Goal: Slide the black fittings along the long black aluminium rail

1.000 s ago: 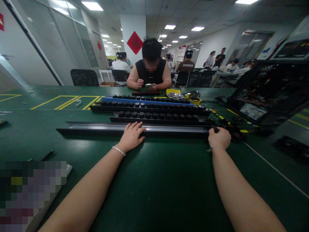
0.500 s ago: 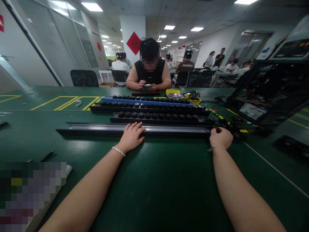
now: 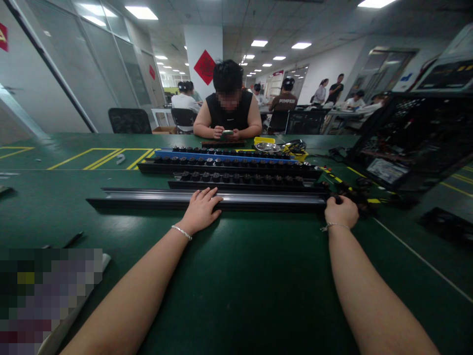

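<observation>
Black and grooved, a long rail (image 3: 266,198) is laid crosswise on a green table (image 3: 240,276), and left of its middle it is covered by the left hand (image 3: 201,211), which is rested flat with the fingers spread. At the rail's right end the right hand (image 3: 342,212) is placed with its fingers curled in, though what is pinched between them cannot be told. Just beyond, other rails (image 3: 236,185) set with round dark knobs (image 3: 216,176) are lined up, and a phone (image 3: 227,133) is held by a person (image 3: 229,117) seated opposite.
</observation>
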